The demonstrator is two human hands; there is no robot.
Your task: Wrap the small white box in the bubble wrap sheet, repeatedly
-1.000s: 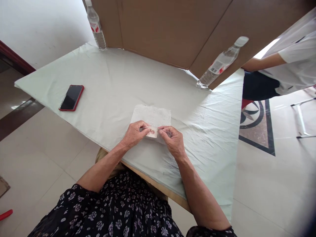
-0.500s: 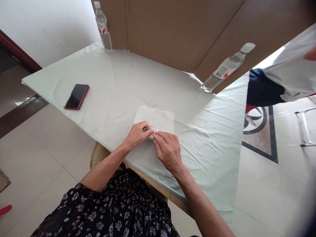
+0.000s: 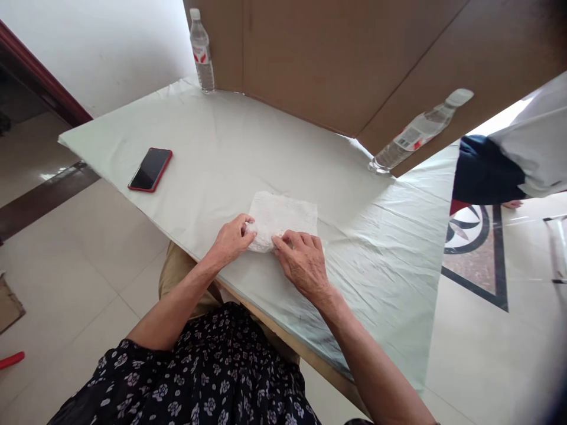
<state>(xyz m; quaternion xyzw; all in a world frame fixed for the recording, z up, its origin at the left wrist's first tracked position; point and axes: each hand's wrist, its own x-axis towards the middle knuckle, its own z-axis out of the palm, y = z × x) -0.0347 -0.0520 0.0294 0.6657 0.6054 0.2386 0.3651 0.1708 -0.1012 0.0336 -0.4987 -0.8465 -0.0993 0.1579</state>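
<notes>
A white, textured sheet that looks like a paper towel point(image 3: 286, 213) lies on the covered table near its front edge. Its near side is bunched or rolled into a thicker, crinkled edge. My left hand point(image 3: 234, 239) pinches this edge at the left corner between thumb and fingers. Farther right, my right hand point(image 3: 303, 260) has thumb and fingertips closed on the same edge, its fingers covering part of the sheet. Between the two hands, a stretch of the crinkled edge shows.
A phone in a red case point(image 3: 150, 169) lies to the left. One water bottle point(image 3: 202, 53) stands at the back left, another point(image 3: 419, 133) at the right, both against a brown cardboard panel point(image 3: 310, 59). Someone in a white top point(image 3: 540, 141) is beyond the table's right side.
My left hand has moved left, away from my right hand, along the sheet's near edge, exposing the bunched part between them. The whole view has shifted slightly.
</notes>
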